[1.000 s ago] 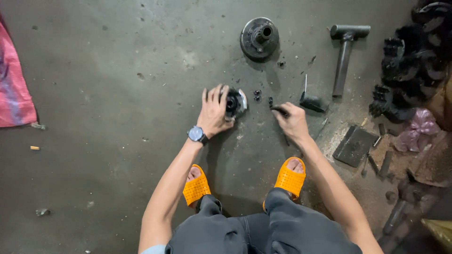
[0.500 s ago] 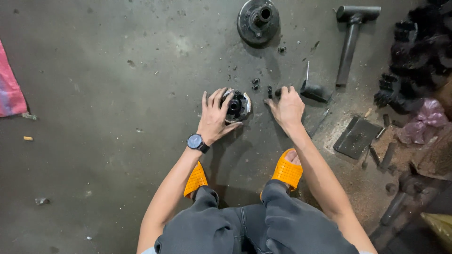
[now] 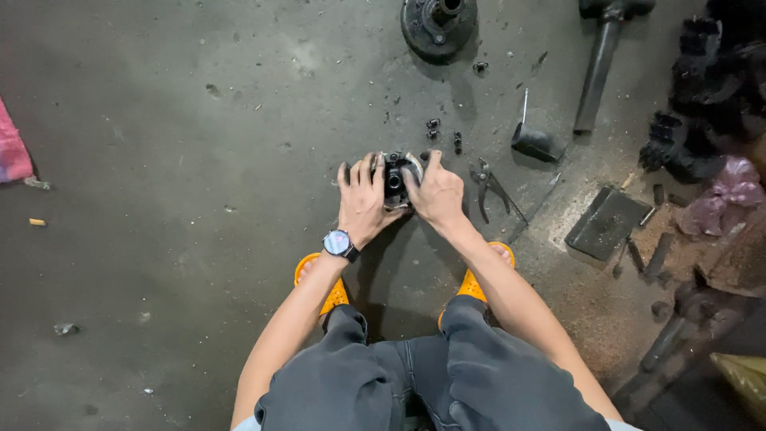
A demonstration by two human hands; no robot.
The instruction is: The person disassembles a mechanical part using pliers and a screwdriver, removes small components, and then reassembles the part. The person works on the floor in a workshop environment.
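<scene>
Head view: both your hands are down on the small round metal part [image 3: 395, 179], which sits on the concrete floor [image 3: 199, 120] just ahead of your orange sandals [image 3: 319, 279]. Your left hand [image 3: 363, 203] covers it from nine o'clock, fingers [image 3: 367, 172] spread narrow and laid over its rim. Your right hand [image 3: 437, 191] closes in from three o'clock, fingers curled tight against the part's side, thumb pressing its top. Both hands grip it together.

Around you: the pliers [image 3: 483, 183] lie just beside your right hand at three o'clock. Small dark bolts [image 3: 435, 128] sit near at twelve o'clock. The round flanged hub [image 3: 437, 24] is well apart, also at twelve. At two o'clock there's a dark scraper-like tool [image 3: 535, 140], and past it the hammer [image 3: 598, 64]. A flat dark plate [image 3: 606, 223] rests at three o'clock, beyond the pliers. Your open room is all to nine o'clock, where bare floor runs out to the pink cloth [image 3: 12, 152] at the frame's edge.
</scene>
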